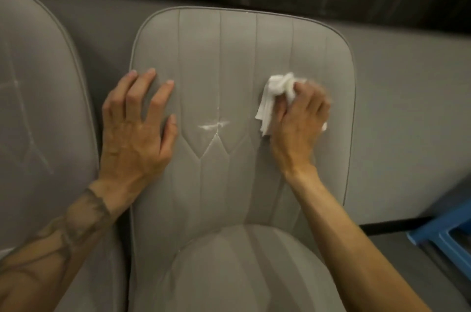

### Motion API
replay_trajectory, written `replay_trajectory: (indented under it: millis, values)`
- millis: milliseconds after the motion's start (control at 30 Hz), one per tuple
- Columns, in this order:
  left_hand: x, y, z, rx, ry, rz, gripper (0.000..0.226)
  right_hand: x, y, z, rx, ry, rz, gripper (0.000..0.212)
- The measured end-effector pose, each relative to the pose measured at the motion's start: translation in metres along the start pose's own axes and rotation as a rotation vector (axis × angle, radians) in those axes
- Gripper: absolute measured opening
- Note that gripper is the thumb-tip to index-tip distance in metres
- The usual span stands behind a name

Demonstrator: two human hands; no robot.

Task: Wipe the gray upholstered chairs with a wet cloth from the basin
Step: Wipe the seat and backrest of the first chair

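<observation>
The right hand [299,118] grips a white cloth [276,97] against the chair back [237,56]; the left hand [139,125] lies spread on it; a second chair [38,107] stands just left, a blue crate [443,243] right

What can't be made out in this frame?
Head view:
right hand: fingers motion-blurred; part of the cloth hidden under it.
second chair: cut off by the left edge.
blue object: cut by the right edge, unidentifiable.
basin: out of frame.
cloth wetness: cannot tell.
</observation>
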State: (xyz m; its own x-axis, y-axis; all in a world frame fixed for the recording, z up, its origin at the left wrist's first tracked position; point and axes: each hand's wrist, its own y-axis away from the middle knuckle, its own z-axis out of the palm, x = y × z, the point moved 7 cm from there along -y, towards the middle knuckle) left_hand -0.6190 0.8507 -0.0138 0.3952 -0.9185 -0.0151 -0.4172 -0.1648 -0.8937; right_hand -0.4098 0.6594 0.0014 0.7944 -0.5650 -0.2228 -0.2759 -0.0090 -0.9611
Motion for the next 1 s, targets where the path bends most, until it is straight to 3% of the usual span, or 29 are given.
replay_trajectory:
  millis: [133, 200, 267, 367, 467, 600, 667, 733, 800, 867, 900, 1000]
  values:
    - [0.001, 0.003, 0.000, 0.044, 0.007, 0.014, 0.053, -0.003, 0.090, 0.010, -0.255, -0.011, -0.130, 0.027]
    - [0.001, 0.003, -0.002, 0.051, 0.015, 0.016, 0.053, 0.001, 0.091, 0.004, -0.303, 0.035, -0.251, 0.029]
    - [0.000, 0.002, -0.002, 0.049, 0.015, 0.007, 0.054, 0.009, 0.050, 0.003, -0.240, 0.083, -0.323, 0.030]
    - [0.001, 0.003, -0.001, 0.048, 0.019, 0.006, 0.054, 0.021, -0.023, 0.003, -0.026, 0.120, -0.122, 0.020]
    - [0.001, 0.003, -0.001, 0.050, 0.021, 0.002, 0.055, 0.004, 0.005, 0.008, 0.023, 0.021, -0.034, 0.025]
    - [0.001, 0.003, -0.001, 0.067, 0.032, 0.010, 0.054, -0.015, 0.097, 0.007, -0.317, 0.001, -0.329, 0.033]
    - [0.000, 0.004, -0.001, 0.077, 0.044, 0.008, 0.053, -0.001, 0.069, 0.006, -0.323, 0.046, -0.452, 0.034]
    - [-0.001, 0.004, -0.001, 0.096, 0.049, 0.004, 0.051, 0.014, 0.007, 0.007, -0.171, 0.122, -0.345, 0.028]
    - [-0.002, 0.005, -0.001, 0.109, 0.053, -0.003, 0.050, 0.024, -0.051, 0.000, 0.063, 0.136, -0.050, 0.022]
    - [-0.001, 0.005, -0.001, 0.112, 0.052, -0.001, 0.050, 0.012, -0.047, 0.002, 0.139, 0.076, 0.092, 0.029]
    - [0.000, 0.005, -0.001, 0.115, 0.050, -0.001, 0.049, 0.002, -0.026, 0.007, 0.080, 0.032, 0.059, 0.029]
    - [0.000, 0.005, -0.001, 0.112, 0.057, 0.005, 0.049, -0.021, 0.049, 0.007, -0.270, -0.041, -0.283, 0.031]
